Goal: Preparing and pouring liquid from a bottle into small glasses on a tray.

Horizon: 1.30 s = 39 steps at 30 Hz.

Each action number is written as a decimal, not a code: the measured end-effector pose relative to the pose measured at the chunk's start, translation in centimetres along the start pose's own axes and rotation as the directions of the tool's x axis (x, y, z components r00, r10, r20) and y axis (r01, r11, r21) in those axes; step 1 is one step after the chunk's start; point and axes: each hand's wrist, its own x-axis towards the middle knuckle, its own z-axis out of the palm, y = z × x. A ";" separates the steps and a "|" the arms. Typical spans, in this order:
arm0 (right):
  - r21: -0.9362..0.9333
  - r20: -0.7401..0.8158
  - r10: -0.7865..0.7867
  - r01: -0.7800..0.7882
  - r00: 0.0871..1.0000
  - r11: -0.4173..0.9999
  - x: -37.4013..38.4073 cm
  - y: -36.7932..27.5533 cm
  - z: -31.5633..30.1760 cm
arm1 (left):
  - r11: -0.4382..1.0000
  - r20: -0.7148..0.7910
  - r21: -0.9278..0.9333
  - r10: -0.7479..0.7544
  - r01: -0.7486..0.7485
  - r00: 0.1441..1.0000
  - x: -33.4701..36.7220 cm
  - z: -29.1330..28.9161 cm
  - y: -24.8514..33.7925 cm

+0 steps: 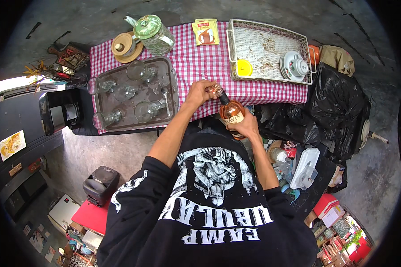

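My right hand [246, 125] is wrapped round an amber glass bottle [232, 109] with a pale label and a black neck. The bottle is tilted, its neck pointing toward my left hand [201, 92]. My left fingers are closed on a small see-through piece [215, 91] right at the bottle's mouth; it could be a little glass or a stopper, and its kind is unclear. Both hands are over the near edge of a table with a red-and-white checked cloth [187, 66].
To the left, a brown tray [136, 127] carries several glass mugs and a spoon [165, 95]. Behind stand a green teapot [153, 38] and a lidded wooden jar [123, 44]. A yellow packet [206, 32], a white wicker tray [269, 78] with saucers and cup, and black bags [338, 98] lie rightward.
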 end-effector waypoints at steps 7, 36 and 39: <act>0.009 0.015 0.009 -0.009 1.000 1.000 0.0 0.0 0.1 | 1.000 0.016 0.003 -0.015 0.015 1.000 0.0 -0.1 0.5; 0.425 -0.241 -0.226 0.312 0.944 0.850 2.9 3.8 6.0 | 0.974 0.117 0.219 -0.076 0.049 0.990 0.5 -1.0 3.1; 0.449 -0.254 -0.242 0.336 0.936 0.828 2.9 4.2 6.0 | 0.963 0.088 0.269 -0.050 0.025 0.995 0.3 -1.0 2.5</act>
